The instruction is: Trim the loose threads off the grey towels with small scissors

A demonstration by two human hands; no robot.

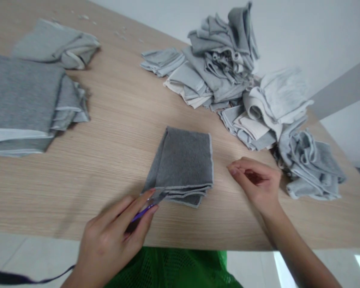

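Observation:
A dark grey cloth (186,160) lies folded on the table, pale stitching along its edges. At its front left corner, my left hand (117,232) is closed around small purple thread snips (144,211), their blades close to the cloth's stitched edge. To the right of the cloth and apart from it, my right hand (255,180) hovers with thumb and fingertips pinched together. Whatever may be between those fingertips is too small to make out.
Piles of grey cloths (222,60) and pale cloths (282,100) stand at the back and right. A stack of large grey cloths (21,92) lies left, beside a lighter folded cloth (54,42). A green mesh bag (180,268) shows below the table's front edge.

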